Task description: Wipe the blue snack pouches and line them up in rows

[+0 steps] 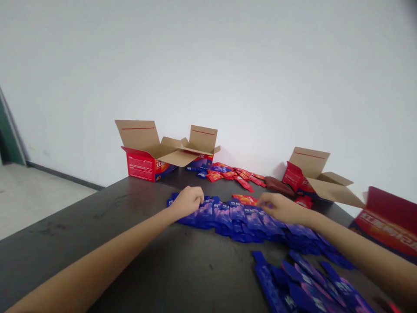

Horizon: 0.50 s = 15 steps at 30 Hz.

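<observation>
A long overlapping row of blue sachets [237, 214] with pink-purple print lies across the dark table. Over its left part is my left hand [189, 201], fingers curled in and closed. Any item inside those fingers is hidden. Farther right, my right hand [276, 206] bends its fingers down at the row's back edge, beside an orange-red sachet [243, 199]. Its fingertips are close together, and I cannot make out what is between them. Closer to me on the right is a second, looser pile of blue sachets [306, 284].
Open cardboard boxes, one large red-and-blue box [140, 167], one smaller box [204, 161] and another box [293, 176], stand along the back. A red box [387, 221] is at the right edge. Scattered red sachets [243, 182] and a brown pouch [278, 185] lie near the white wall.
</observation>
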### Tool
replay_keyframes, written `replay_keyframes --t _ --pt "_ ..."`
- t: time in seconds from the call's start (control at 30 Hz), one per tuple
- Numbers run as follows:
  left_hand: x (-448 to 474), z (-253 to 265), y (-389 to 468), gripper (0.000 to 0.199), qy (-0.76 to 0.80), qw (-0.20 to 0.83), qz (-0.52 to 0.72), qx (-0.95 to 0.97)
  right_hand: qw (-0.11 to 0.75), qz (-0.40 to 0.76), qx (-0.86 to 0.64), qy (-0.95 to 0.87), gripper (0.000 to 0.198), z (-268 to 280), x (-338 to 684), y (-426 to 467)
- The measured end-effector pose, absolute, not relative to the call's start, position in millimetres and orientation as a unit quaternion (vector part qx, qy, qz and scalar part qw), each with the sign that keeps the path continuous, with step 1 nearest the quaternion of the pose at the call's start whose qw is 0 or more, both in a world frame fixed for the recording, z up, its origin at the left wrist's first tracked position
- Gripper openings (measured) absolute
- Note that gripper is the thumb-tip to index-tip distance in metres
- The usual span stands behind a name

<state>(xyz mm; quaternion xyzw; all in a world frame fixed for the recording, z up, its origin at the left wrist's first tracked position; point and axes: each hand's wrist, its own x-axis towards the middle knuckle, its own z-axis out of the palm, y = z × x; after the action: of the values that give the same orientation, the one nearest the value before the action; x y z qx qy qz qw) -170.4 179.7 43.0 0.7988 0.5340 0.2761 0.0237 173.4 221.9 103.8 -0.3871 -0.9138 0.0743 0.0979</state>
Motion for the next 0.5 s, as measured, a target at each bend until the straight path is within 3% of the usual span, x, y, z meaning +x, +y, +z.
replay_keyframes --t 0.07,0.2,0.5 --pt "-185 50 219 0.031 0.577 0.009 0.273 0.769 0.056 0.047 -0.392 -0.917 0.029 105 118 268" --pt "-196 56 303 0.018 0.65 -0.012 0.236 0.722 0.081 0.009 -0.427 -0.901 0.042 99 39 366" --pt "-224 21 404 0.055 0.723 0.038 0.126 0.678 0.065 -0.001 -0.487 -0.871 0.07 34 -7 469"
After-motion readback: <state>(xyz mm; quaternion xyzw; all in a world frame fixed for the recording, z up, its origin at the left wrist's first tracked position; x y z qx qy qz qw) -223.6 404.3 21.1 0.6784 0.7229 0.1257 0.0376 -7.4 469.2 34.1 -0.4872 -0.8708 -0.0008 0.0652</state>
